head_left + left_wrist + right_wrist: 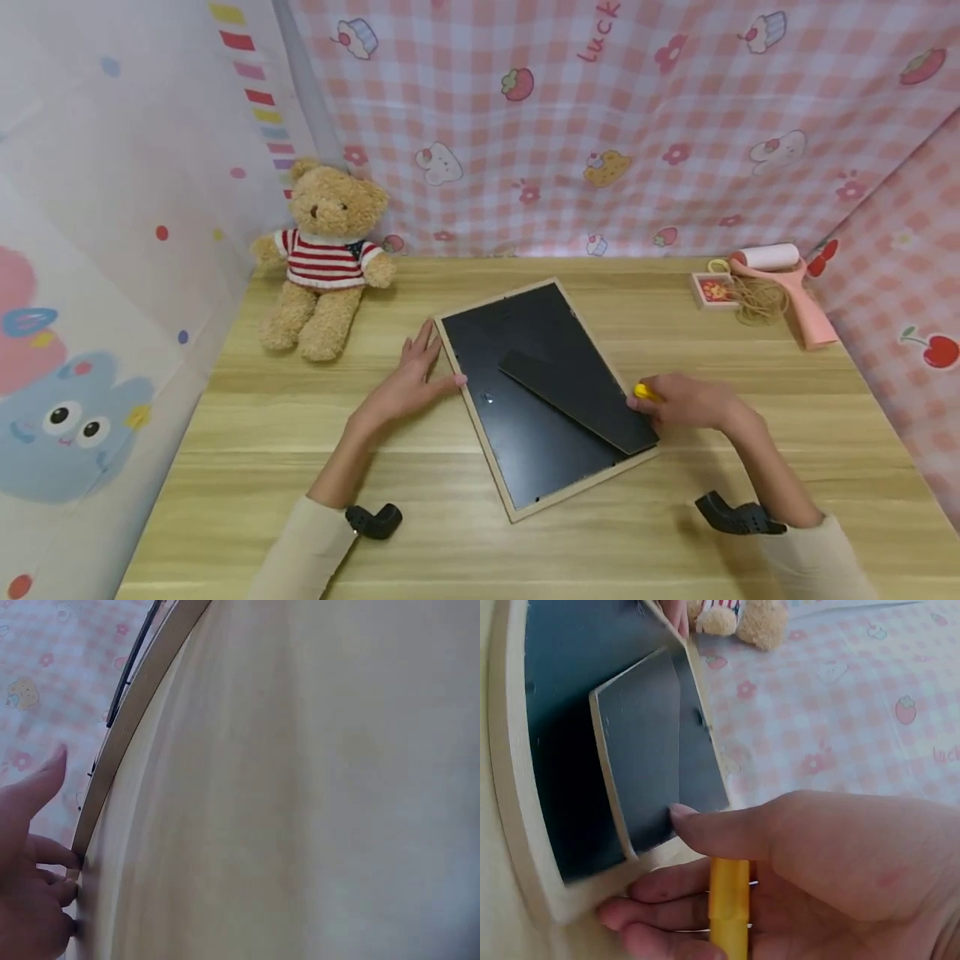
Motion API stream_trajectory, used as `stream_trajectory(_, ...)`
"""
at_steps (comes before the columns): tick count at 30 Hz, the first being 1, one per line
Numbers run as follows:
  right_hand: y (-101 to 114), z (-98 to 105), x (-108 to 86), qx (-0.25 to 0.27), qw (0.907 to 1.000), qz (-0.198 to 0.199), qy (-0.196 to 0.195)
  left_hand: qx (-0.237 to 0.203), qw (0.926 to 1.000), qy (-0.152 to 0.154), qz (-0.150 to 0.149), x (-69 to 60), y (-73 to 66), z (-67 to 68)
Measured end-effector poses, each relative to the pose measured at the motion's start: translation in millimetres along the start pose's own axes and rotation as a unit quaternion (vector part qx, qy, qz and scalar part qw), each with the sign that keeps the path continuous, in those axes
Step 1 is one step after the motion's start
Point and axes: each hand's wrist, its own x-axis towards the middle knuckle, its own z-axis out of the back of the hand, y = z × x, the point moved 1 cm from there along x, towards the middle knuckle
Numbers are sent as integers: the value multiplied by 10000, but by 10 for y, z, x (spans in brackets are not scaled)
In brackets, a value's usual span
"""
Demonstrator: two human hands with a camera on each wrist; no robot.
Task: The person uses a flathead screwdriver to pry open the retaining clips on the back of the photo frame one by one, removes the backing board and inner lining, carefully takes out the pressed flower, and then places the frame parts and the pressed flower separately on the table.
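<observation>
A picture frame [517, 450] lies back side up on the table, with a pale wooden rim and a black backing. Its black stand leg [581, 400] slants across the backing. My left hand [401, 383] rests at the frame's left edge, its thumb on the rim and the other fingers against the side. At the lower right corner, my right hand [690, 402] holds a yellow plastic stick-like thing [730, 907] against its palm; its exact kind is hidden. The right thumb touches the stand leg's wide end, while the fingers lie low beside the frame's edge.
A teddy bear [326, 250] in a striped sweater sits at the back left. At the back right lie a pink slingshot-shaped thing [806, 304], a white roll [768, 257], a coil of twine [759, 300] and a small box [712, 290]. Patterned cloth [555, 125] hangs behind.
</observation>
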Motion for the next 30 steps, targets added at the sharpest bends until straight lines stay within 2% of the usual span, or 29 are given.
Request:
stream_trajectory(4, 137, -192, -86, 200, 9976, 607, 277, 131, 9984, 544, 84, 98, -47, 43)
stream_trajectory(8, 321, -307, -171, 530, 9922, 1000, 514, 356, 9963, 784, -15, 218, -43, 75)
stream_trajectory(10, 403, -303, -217, 586, 9918, 1011, 518, 403, 9959, 811, 7, 262, -33, 81)
stream_trajectory(13, 597, -205, -333, 517, 9935, 994, 222, 254, 9968, 760, -55, 286, -40, 79)
stream_trajectory(15, 768, -111, -421, 419, 9915, 1119, -513, 130, 9974, 684, -164, 283, -43, 57)
stream_trajectory(16, 858, -72, -437, 459, 9862, 1211, -1028, 57, 9977, 634, -226, 256, -36, 52)
stream_trajectory(17, 958, -31, -453, 569, 9767, 1355, -1567, 21, 9978, 593, -294, 229, -25, 43)
stream_trajectory(18, 1051, 2, -461, 777, 9627, 1488, -2120, 40, 9979, 533, -370, 204, -11, 30)
stream_trajectory(20, 1198, 50, -430, 1138, 9239, 1693, -3236, -7, 9975, 430, -567, 159, 18, 9)
stream_trajectory(21, 1253, 68, -401, 1353, 9040, 1726, -3669, -4, 9971, 372, -658, 142, 29, -3)
stream_trajectory(23, 1349, 116, -321, 1776, 8726, 1714, -4216, 64, 9964, 234, -810, 119, 54, -28)
stream_trajectory(24, 1384, 138, -269, 1944, 8622, 1669, -4370, 72, 9959, 175, -881, 110, 56, -38)
stream_trajectory(25, 1416, 157, -210, 2079, 8548, 1643, -4461, 82, 9956, 130, -929, 103, 63, -51)
stream_trajectory(27, 1471, 186, -79, 2385, 8494, 1712, -4386, 121, 9950, 58, -990, 90, 71, -77)
stream_trajectory(30, 1532, 196, 155, 2777, 8576, 2084, -3795, 207, 9948, 55, -999, 72, 54, -84)
